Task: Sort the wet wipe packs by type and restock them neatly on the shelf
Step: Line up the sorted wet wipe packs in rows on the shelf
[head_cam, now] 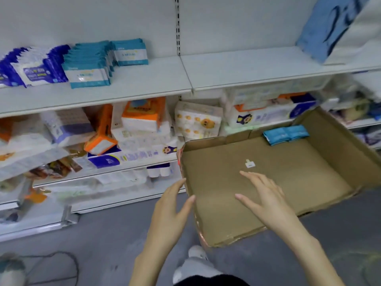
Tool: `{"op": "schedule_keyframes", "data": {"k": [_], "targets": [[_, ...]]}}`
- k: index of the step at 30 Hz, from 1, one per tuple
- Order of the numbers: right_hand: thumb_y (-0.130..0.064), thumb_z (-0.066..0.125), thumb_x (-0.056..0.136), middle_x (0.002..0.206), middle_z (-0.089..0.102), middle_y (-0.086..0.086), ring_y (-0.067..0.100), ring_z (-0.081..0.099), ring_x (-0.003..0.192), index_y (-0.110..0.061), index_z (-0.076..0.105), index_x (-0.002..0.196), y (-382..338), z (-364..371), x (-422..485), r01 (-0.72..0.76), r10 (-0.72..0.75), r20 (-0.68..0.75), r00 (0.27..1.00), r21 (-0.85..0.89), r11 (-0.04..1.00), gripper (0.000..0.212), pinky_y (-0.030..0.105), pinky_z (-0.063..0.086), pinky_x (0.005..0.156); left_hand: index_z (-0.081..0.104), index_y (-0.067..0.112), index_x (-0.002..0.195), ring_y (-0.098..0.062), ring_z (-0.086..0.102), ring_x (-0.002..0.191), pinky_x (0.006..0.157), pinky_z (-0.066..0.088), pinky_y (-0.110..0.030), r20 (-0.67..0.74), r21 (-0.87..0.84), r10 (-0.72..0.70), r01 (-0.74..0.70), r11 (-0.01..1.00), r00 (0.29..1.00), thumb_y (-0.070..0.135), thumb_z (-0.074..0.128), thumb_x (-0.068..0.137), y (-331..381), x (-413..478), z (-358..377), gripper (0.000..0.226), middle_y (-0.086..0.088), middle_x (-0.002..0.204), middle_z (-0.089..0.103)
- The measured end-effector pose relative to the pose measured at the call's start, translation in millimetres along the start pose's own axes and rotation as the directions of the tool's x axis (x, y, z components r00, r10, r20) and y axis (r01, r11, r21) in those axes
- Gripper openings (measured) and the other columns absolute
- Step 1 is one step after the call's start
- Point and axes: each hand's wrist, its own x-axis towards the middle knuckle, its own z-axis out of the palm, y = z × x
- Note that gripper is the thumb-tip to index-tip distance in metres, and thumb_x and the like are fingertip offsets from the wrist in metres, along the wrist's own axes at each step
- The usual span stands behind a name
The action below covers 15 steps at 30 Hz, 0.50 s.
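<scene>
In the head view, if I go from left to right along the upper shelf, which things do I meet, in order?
In order: dark blue and white wipe packs → front row of teal wipe packs → teal packs further back → slotted shelf post → light blue bag.

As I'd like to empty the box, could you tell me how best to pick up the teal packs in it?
Probably pinch the teal packs across their top edge, right hand from above and the near side: they lie against the far wall of the cardboard box, so the back is blocked.
</scene>
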Motion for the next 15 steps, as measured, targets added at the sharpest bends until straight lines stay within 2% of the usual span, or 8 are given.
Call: {"op": "schedule_keyframes", "data": {"k": [3,5,6,9,11,13,15], "targets": [[-0.050,0.053,0.090,0.143,0.036,-0.015,0.007,0.032,0.133,-0.037,0.032,0.143,22,-8,-22,-0.038,0.038,0.012,0.999,0.004,0.999,0.059,0.026,0.021,0.105,0.049,0.043,0.118,0.010,0.049,0.110,0.089,0.030,0.002,0.018,-0.073,-0.039,0.040,0.997,0.999,0.027,0.064,0.088,1,-14,22,0.037,0.032,0.113,0.051],[-0.050,0.052,0.091,0.143,0.036,-0.017,0.006,0.032,0.134,-0.037,0.032,0.143,40,-16,-35,-0.051,0.051,0.009,0.999,0.021,0.998,0.058,0.026,0.023,0.105,0.051,0.043,0.116,0.011,0.051,0.110,0.092,0.037,-0.008,0.029,-0.119,-0.072,0.075,0.990,0.997,0.027,0.065,0.087,6,-20,38,0.036,0.027,0.113,0.057],[-0.051,0.052,0.090,0.142,0.036,-0.019,0.005,0.033,0.133,-0.038,0.033,0.143,50,-21,-40,-0.061,0.061,0.003,0.998,0.041,0.997,0.057,0.026,0.025,0.106,0.053,0.041,0.118,0.011,0.051,0.110,0.092,0.039,-0.011,0.037,-0.129,-0.085,0.090,0.988,0.996,0.027,0.066,0.086,10,-22,48,0.036,0.023,0.113,0.060],[-0.051,0.054,0.088,0.136,0.040,-0.025,0.004,0.042,0.125,-0.045,0.036,0.137,87,-34,-57,-0.110,0.115,-0.019,0.993,0.171,0.979,0.053,0.032,0.038,0.102,0.056,0.035,0.119,0.008,0.057,0.102,0.086,0.042,-0.010,0.051,-0.164,-0.124,0.130,0.978,0.991,0.022,0.067,0.086,30,-24,83,0.036,0.017,0.110,0.063],[-0.045,0.060,0.087,0.127,0.048,-0.026,-0.002,0.049,0.115,-0.050,0.041,0.129,115,-45,-66,-0.155,0.176,-0.034,0.984,0.332,0.931,0.047,0.026,0.043,0.091,0.057,0.034,0.116,0.006,0.060,0.095,0.084,0.045,-0.010,0.048,-0.197,-0.142,0.148,0.969,0.989,0.017,0.067,0.086,46,-24,114,0.035,0.013,0.106,0.065],[-0.036,0.065,0.086,0.121,0.054,-0.022,-0.004,0.054,0.108,-0.051,0.043,0.123,148,-57,-73,-0.183,0.224,-0.030,0.974,0.473,0.862,0.045,0.019,0.041,0.086,0.058,0.031,0.114,0.005,0.061,0.091,0.081,0.046,-0.008,0.033,-0.239,-0.155,0.158,0.958,0.987,0.013,0.066,0.086,65,-25,147,0.034,0.010,0.103,0.065],[-0.031,0.067,0.086,0.118,0.057,-0.019,-0.003,0.057,0.104,-0.049,0.045,0.122,186,-72,-78,-0.187,0.227,-0.017,0.974,0.511,0.839,0.046,0.013,0.040,0.083,0.058,0.028,0.112,0.004,0.062,0.088,0.078,0.046,-0.006,0.011,-0.284,-0.173,0.169,0.944,0.985,0.010,0.065,0.087,85,-25,184,0.032,0.008,0.101,0.065]]}}
